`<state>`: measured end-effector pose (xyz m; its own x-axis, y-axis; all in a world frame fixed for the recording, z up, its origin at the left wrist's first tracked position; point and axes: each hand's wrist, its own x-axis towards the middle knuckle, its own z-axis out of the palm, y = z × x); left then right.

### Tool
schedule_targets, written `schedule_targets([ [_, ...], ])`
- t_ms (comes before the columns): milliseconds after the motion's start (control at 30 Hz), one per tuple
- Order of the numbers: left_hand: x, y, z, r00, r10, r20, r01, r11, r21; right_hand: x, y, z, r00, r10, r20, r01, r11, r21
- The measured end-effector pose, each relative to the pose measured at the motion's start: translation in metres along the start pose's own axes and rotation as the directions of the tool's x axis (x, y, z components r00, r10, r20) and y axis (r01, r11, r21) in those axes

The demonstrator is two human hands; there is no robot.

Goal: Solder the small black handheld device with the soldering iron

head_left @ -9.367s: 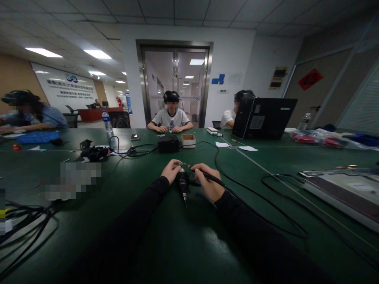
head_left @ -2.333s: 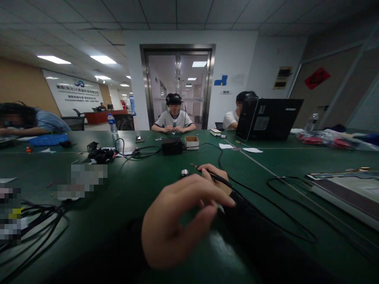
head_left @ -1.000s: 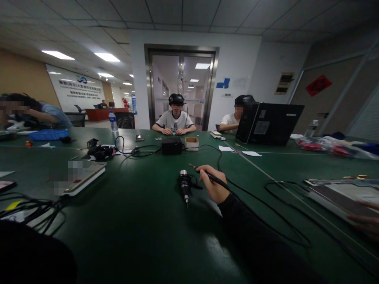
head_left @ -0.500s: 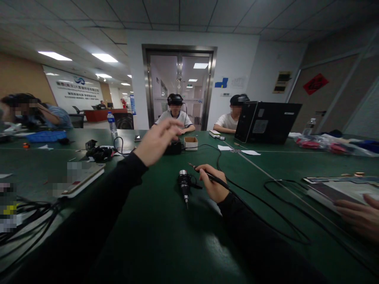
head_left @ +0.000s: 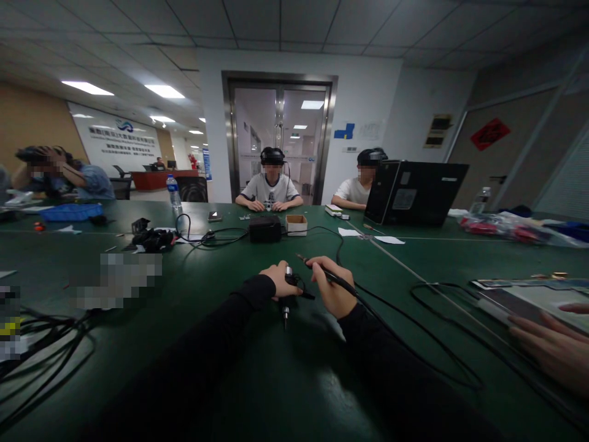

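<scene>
My left hand [head_left: 277,280] is closed round the middle of an electric screwdriver [head_left: 286,314] on the green table. Its silver bit end points towards me, and its black cord is wound about the body. Fingers cover much of that body. Between the thumb and fingers of my right hand [head_left: 335,288] is a slim black soldering iron [head_left: 327,274], held like a pen, its thin tip pointing up and left. A black cable runs back from it over my right sleeve.
Ahead stand a black power box [head_left: 264,229] and a small cardboard box [head_left: 296,226]. Loose black cable [head_left: 451,362] curls on the right, near another person's hand [head_left: 550,344]. A black computer case [head_left: 418,193] stands at the back right. Two people sit opposite.
My left hand has come down from above the table and closed on the electric screwdriver. My right hand, with the soldering iron, has hardly moved.
</scene>
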<state>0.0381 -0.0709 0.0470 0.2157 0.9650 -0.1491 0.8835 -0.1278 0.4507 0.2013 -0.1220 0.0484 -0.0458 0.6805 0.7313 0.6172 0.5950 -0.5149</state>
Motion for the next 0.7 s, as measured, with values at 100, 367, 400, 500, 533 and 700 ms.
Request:
schedule_targets([
  [100,0.001,-0.002,0.001,1.0,-0.016,-0.004,0.015,0.997,-0.074,0.0,0.0,0.0,1.0,0.005,0.006,-0.005,1.0,-0.007],
  [367,-0.021,-0.037,-0.019,1.0,-0.023,0.014,0.024,0.991,-0.135,0.0,-0.003,-0.003,1.0,-0.01,0.025,0.01,1.0,0.008],
  [400,-0.026,-0.048,-0.025,0.999,-0.035,0.027,0.039,0.99,-0.139,0.0,-0.004,-0.003,0.999,-0.011,0.03,0.011,1.0,0.009],
  [500,-0.045,-0.088,-0.043,0.996,-0.083,0.03,0.087,0.983,-0.163,0.0,-0.004,-0.002,0.999,-0.009,0.037,0.008,1.0,0.015],
  [533,-0.052,-0.102,-0.049,0.994,-0.104,0.014,0.105,0.98,-0.172,0.0,-0.004,-0.002,0.999,-0.006,0.037,0.005,1.0,0.018],
  [700,-0.087,-0.158,-0.074,0.965,-0.255,-0.062,0.242,0.956,-0.167,-0.001,-0.004,0.001,0.999,0.01,0.047,-0.011,1.0,0.015],
])
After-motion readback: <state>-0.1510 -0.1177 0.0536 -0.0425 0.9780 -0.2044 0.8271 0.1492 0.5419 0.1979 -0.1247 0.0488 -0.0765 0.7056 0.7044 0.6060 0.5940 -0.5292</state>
